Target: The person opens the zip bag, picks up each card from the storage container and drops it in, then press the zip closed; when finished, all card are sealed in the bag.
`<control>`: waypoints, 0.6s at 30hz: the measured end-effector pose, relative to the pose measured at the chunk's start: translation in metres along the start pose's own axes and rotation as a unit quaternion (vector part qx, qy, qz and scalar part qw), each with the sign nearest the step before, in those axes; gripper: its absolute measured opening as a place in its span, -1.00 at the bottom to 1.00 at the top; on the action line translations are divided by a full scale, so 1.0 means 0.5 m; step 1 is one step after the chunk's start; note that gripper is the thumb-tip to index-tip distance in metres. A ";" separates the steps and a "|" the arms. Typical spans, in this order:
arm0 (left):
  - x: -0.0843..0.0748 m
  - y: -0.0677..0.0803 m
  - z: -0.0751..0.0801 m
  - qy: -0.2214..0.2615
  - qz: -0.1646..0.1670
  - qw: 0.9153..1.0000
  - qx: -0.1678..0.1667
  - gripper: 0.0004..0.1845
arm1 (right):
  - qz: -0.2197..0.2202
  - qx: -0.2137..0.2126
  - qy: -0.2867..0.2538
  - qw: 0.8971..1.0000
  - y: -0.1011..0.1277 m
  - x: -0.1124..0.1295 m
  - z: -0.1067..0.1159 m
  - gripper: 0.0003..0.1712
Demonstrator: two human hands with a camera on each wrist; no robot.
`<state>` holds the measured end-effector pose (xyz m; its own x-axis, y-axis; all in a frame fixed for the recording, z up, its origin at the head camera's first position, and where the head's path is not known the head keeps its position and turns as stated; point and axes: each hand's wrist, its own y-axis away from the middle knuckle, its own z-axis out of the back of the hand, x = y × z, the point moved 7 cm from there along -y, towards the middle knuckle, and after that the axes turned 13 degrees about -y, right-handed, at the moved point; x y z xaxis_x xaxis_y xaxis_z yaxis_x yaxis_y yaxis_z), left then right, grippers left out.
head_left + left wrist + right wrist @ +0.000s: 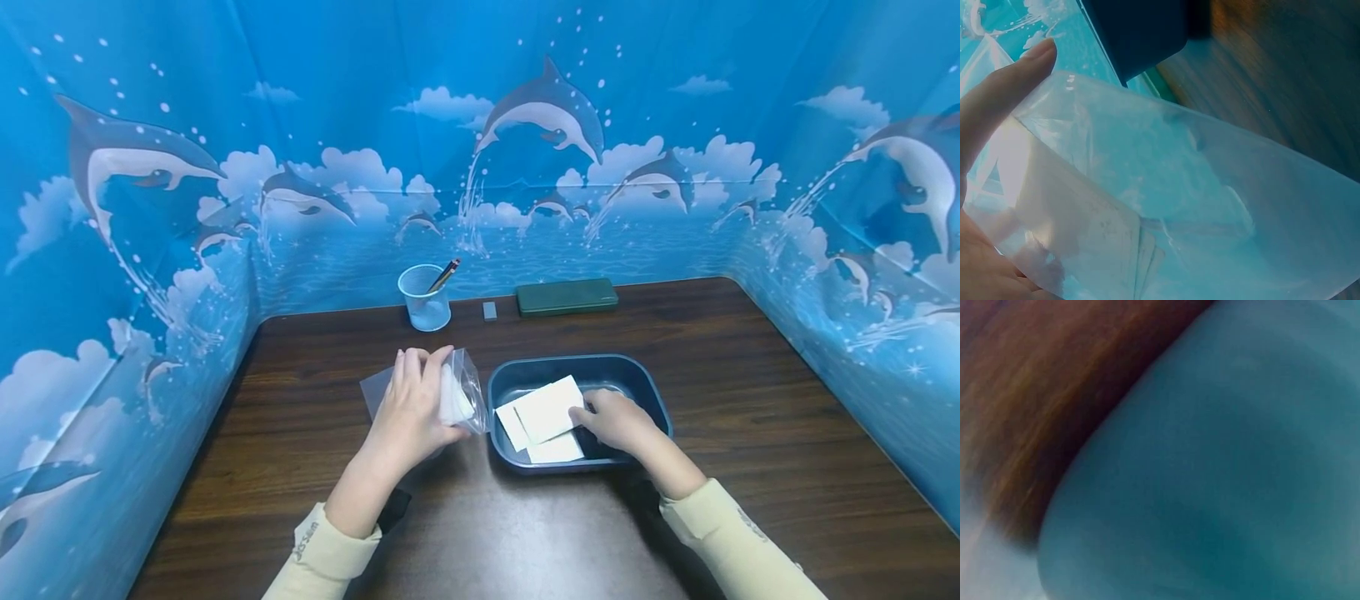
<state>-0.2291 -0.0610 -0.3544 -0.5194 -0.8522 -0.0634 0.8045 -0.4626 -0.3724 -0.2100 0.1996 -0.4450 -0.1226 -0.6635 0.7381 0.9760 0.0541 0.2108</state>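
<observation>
My left hand grips a clear plastic bag left of the tray, thumb on one side and fingers on the other. Inside the bag lies a stack of white cards, seen through the film in the left wrist view. With thumb and fingers, my right hand pinches the edge of a white card over the dark blue tray. More white cards overlap beneath it in the tray. The right wrist view is filled by a blurred blue surface, and the hand is hidden there.
Behind the left hand stands a light blue mesh cup with pencils. A small grey block and a dark green case lie near the back edge of the brown table. A dolphin-print curtain surrounds three sides.
</observation>
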 end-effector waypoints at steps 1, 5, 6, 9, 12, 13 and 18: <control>0.001 0.000 0.000 0.000 0.000 1.000 0.000 0.26 | -0.001 0.003 -0.008 1.000 0.001 -0.002 0.001 -0.72; 0.003 0.001 0.001 0.001 0.002 1.000 0.000 0.26 | 0.016 -0.006 -0.032 0.999 0.006 -0.002 0.010 -0.75; 0.004 0.002 0.001 0.002 0.002 1.000 -0.001 0.26 | 0.025 -0.013 -0.034 0.999 0.006 0.000 0.014 -0.77; 0.005 0.002 0.003 0.003 0.003 1.000 -0.002 0.26 | 0.058 -0.050 -0.031 0.997 0.008 0.009 0.030 -0.77; 0.006 0.002 0.004 0.003 0.004 1.000 -0.004 0.27 | 0.091 -0.091 -0.028 0.991 0.012 0.024 0.049 -0.71; 0.006 0.001 0.005 0.003 0.004 1.000 -0.003 0.27 | 0.100 -0.104 -0.031 0.989 0.014 0.031 0.055 -0.70; 0.006 0.000 0.006 0.004 0.003 1.000 -0.002 0.26 | 0.152 -0.177 -0.050 0.971 0.034 0.065 0.092 -0.61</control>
<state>-0.2299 -0.0645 -0.3516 -0.5175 -0.8526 -0.0723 0.8061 -0.4574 -0.3754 -0.2059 0.2131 -0.3879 0.1805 -0.5803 0.7941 0.9683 -0.0368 -0.2470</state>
